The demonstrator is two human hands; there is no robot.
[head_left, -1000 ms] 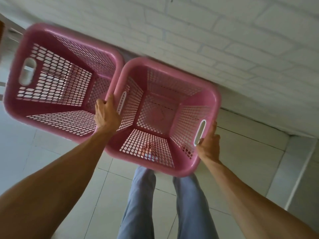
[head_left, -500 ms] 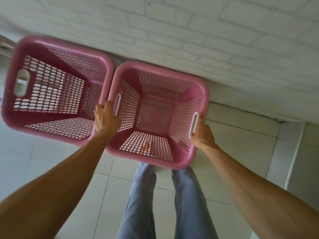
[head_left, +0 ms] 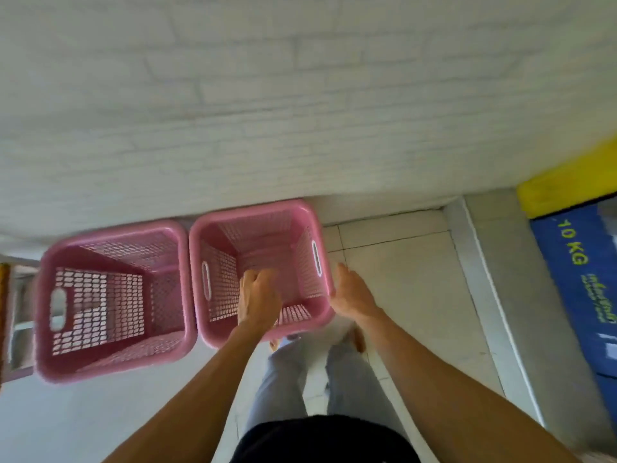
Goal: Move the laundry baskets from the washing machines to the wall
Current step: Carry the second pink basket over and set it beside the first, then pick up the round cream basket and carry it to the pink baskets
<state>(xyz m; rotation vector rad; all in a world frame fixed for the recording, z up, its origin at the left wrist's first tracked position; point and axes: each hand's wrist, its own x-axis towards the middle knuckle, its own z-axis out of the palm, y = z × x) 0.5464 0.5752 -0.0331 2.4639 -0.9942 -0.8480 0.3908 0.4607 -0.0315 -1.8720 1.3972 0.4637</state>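
Both pink baskets sit side by side on the floor at the white brick wall (head_left: 300, 95). The right basket (head_left: 260, 228) lies directly ahead of you. Your left hand (head_left: 258, 300) hovers loosely curled over its near rim; your right hand (head_left: 354, 295) is open beside its right wall, gripping nothing. The left basket (head_left: 113, 295) touches it; clear tile (head_left: 400, 262) lies right

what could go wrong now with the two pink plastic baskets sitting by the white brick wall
1. The right pink perforated plastic basket sits directly ahead of the person's feet, so a forward step could kick it out of line.
2. The left hand hangs over its near rim; pulling back carelessly might snag and tip it.
3. It stands very close to the left pink plastic basket, so any nudge could shove both.
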